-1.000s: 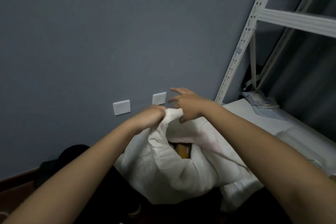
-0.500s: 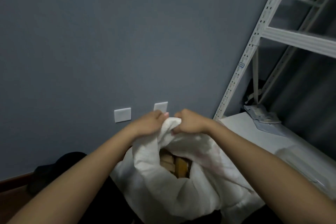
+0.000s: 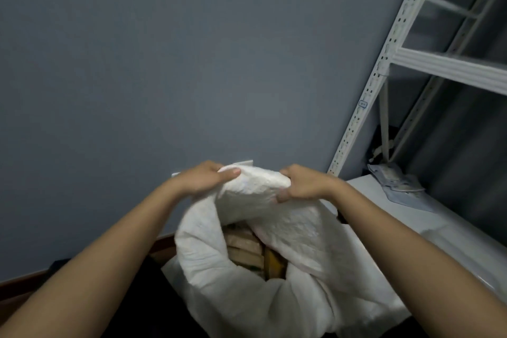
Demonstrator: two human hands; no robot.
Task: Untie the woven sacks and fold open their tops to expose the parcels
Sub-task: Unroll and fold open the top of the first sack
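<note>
A white woven sack (image 3: 241,291) stands in front of me with its mouth open. My left hand (image 3: 204,180) grips the far rim of the sack at the left, thumb on top of the fabric. My right hand (image 3: 303,184) grips the same rim further right, thumb underneath. The stretch of rim between the hands is pulled taut and raised. Inside the opening, brown cardboard parcels (image 3: 248,251) show, partly hidden by the folded fabric.
A grey wall (image 3: 192,63) rises right behind the sack, with white wall plates partly hidden by my hands. A white metal shelving rack (image 3: 381,74) stands at the right; its lower shelf (image 3: 439,225) carries grey mailer bags (image 3: 397,186). Dark items lie on the floor at the left.
My hands have moved apart along the sack's rim, stretching it wider and lifting it. The right hand went from loose fingers to a full grip. More of the parcels shows.
</note>
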